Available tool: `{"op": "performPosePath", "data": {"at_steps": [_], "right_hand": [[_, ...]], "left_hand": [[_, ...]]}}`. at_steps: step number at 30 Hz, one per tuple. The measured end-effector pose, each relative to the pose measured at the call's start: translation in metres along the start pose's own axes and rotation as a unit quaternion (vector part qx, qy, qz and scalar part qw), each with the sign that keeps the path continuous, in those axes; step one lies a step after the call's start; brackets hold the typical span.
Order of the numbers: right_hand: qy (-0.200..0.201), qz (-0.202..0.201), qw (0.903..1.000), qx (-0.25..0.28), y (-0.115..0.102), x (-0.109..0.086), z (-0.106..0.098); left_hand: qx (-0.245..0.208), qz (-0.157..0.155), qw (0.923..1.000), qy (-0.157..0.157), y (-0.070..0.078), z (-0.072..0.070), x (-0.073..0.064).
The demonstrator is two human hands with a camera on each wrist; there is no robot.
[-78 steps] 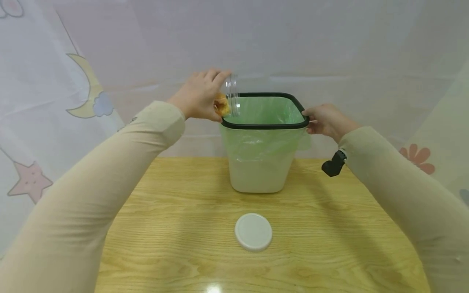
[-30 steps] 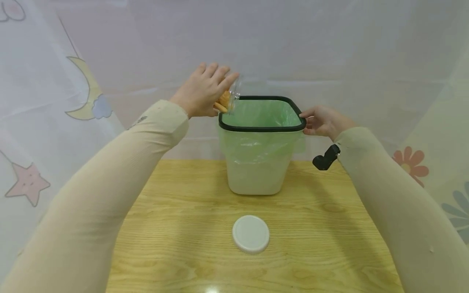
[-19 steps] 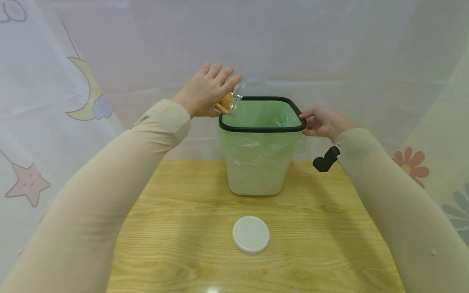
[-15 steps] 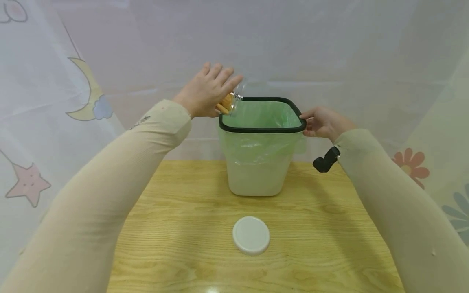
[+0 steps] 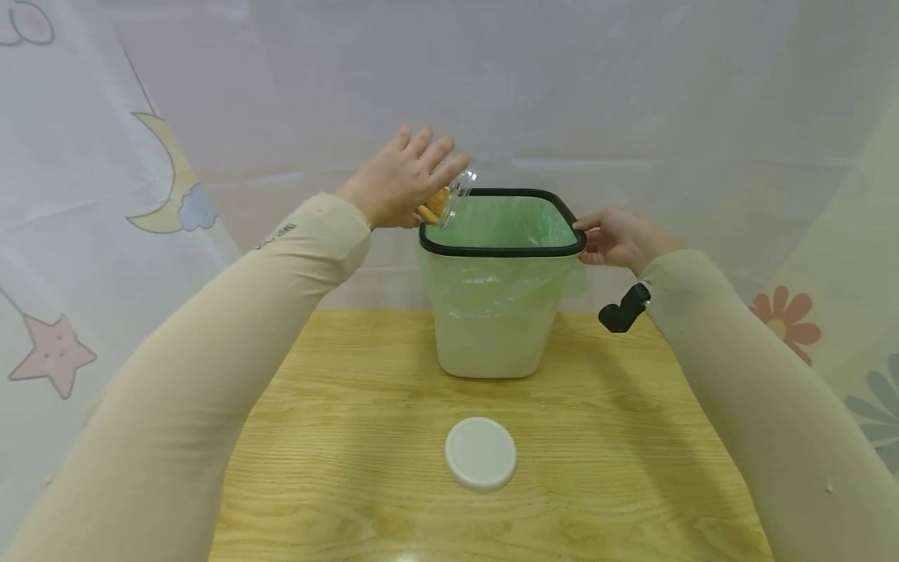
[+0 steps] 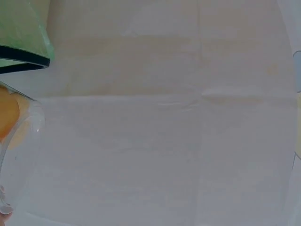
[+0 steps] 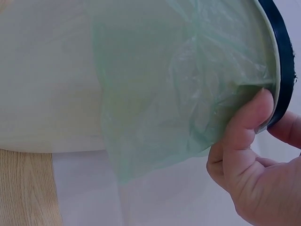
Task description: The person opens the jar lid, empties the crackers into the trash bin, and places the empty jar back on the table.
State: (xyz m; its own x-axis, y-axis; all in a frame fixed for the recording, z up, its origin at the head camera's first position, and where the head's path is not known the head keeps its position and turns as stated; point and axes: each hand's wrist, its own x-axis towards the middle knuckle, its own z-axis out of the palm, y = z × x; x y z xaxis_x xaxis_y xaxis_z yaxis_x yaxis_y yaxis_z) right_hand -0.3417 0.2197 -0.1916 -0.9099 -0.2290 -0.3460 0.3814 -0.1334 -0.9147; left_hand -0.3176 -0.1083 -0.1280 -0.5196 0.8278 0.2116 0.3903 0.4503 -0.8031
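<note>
My left hand [image 5: 403, 179] grips a clear jar [image 5: 461, 187] from above, tilted with its mouth over the left rim of a trash can [image 5: 492, 336]. Orange-yellow pieces [image 5: 437, 204], looking like peel, are inside the jar. The left wrist view catches only part of the jar [image 6: 28, 160] at its left edge, below the can's dark rim [image 6: 23, 54]. A green bag [image 5: 506, 218] lines the can and hangs over its outside. With thumb and fingers, my right hand [image 5: 621, 238] pinches the can's right rim; the right wrist view shows the thumb on the bag [image 7: 141, 94].
A round white lid [image 5: 481, 454] lies on the wooden table [image 5: 337, 437] in front of the can. Behind stands a pale cloth backdrop [image 5: 562, 94] with printed moon, star and flowers. A black device [image 5: 623, 309] is strapped at the right wrist.
The left hand has moved slightly right, tipping the jar from about level to mouth-down over the can. The peel-like pieces stay in the jar. The right hand keeps its hold on the rim.
</note>
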Motion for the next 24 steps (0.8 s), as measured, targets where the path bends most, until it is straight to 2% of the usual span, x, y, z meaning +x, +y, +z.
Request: {"op": "performPosePath", "data": {"at_steps": [12,20,24], "right_hand": [[-0.004,0.0,0.9998,-0.017,-0.0023,0.0014,0.0004],[-0.006,0.004,0.9997,-0.022,-0.0028,0.0017,0.0003],[-0.005,0.006,0.9998,-0.02,-0.0029,0.0014,-0.0005]], "left_hand": [[0.02,0.018,0.9996,0.013,-0.0018,-0.0019,0.0038],[0.03,0.03,0.9989,-0.021,-0.0026,-0.0066,0.0071],[0.024,0.025,0.9993,-0.016,-0.0029,-0.0068,0.0078]]}}
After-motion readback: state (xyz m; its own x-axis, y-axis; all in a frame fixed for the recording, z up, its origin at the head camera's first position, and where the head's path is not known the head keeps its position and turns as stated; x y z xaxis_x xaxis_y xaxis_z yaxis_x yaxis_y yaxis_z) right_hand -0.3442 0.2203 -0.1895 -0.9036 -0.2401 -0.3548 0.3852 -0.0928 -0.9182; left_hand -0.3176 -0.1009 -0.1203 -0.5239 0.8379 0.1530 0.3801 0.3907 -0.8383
